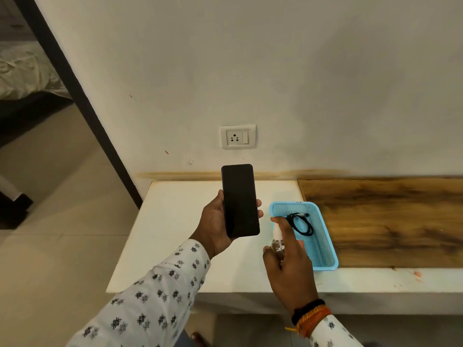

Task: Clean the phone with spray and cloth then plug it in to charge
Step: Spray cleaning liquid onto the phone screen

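Though the right hand point(288, 261) wraps a small clear spray bottle point(277, 242), its fingers hide most of it, forefinger on the white nozzle; beyond those fingers a blue basket point(328, 249) holds a coiled black cable point(300, 224) on the white table point(175, 221); left of the nozzle, the left hand point(218, 224) grips the dark-screened phone point(240, 200) upright, fingertips curled round its right edge; farther off, a wall socket point(238, 137).

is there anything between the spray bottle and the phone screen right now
Nothing visible. The right hand holds the spray bottle just right of the phone in the left hand, with only open air between nozzle and screen.
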Demonstrator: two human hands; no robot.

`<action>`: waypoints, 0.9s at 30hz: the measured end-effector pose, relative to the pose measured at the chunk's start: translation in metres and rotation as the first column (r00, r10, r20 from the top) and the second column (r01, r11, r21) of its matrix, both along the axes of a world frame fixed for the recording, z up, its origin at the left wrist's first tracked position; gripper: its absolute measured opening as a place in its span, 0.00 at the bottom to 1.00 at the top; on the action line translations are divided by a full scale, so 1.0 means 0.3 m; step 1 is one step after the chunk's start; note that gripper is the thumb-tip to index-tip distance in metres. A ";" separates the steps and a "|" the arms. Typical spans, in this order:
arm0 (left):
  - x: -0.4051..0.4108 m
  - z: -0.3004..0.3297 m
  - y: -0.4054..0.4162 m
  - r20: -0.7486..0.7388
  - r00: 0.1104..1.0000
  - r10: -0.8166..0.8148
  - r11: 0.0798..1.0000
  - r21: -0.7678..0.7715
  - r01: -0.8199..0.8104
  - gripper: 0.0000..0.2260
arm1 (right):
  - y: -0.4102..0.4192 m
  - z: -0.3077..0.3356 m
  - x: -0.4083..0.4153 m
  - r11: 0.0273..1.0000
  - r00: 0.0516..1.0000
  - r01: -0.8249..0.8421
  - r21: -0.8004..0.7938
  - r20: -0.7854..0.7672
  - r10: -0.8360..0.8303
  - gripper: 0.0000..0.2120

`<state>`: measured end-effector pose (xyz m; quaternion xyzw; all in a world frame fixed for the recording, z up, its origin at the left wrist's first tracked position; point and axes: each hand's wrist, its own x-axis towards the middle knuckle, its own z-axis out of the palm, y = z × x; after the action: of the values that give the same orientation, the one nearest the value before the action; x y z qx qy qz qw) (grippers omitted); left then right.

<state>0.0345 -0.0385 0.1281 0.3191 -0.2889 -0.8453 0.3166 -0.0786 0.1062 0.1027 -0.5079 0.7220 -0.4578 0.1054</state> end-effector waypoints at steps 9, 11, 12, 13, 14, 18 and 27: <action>-0.003 -0.001 -0.007 -0.013 1.000 -0.008 1.000 0.005 0.008 0.31 | 0.001 0.006 0.009 1.000 1.000 -0.005 -0.009 -0.012 0.005 0.36; -0.001 -0.003 -0.010 -0.015 1.000 -0.006 1.000 0.006 0.006 0.31 | -0.002 0.000 0.007 1.000 1.000 -0.003 -0.007 0.004 0.003 0.35; 0.000 -0.004 -0.010 -0.016 1.000 -0.005 1.000 0.008 0.005 0.31 | -0.002 -0.007 0.004 1.000 1.000 -0.004 -0.013 0.020 0.005 0.34; 0.001 -0.004 -0.012 -0.017 1.000 -0.004 1.000 0.010 0.004 0.31 | -0.001 -0.015 0.000 1.000 0.999 -0.007 -0.023 0.040 0.008 0.34; 0.003 -0.004 -0.014 -0.019 1.000 -0.002 1.000 0.014 0.002 0.31 | 0.000 -0.025 -0.004 0.999 0.998 -0.007 -0.033 0.066 0.009 0.35; 0.013 -0.010 -0.029 -0.020 1.000 0.017 0.999 0.032 -0.016 0.31 | -0.017 -0.075 -0.025 0.999 0.967 0.024 -0.032 0.256 -0.015 0.40; 0.021 -0.032 -0.029 -0.001 1.000 0.017 1.000 0.026 -0.017 0.31 | -0.144 -0.151 -0.083 0.988 0.976 -0.025 0.150 0.217 -0.008 0.19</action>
<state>0.0407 -0.0472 0.1184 0.3250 -0.2747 -0.8465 0.3198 -0.1034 0.0630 0.0575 -0.4485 0.7369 -0.4537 0.2236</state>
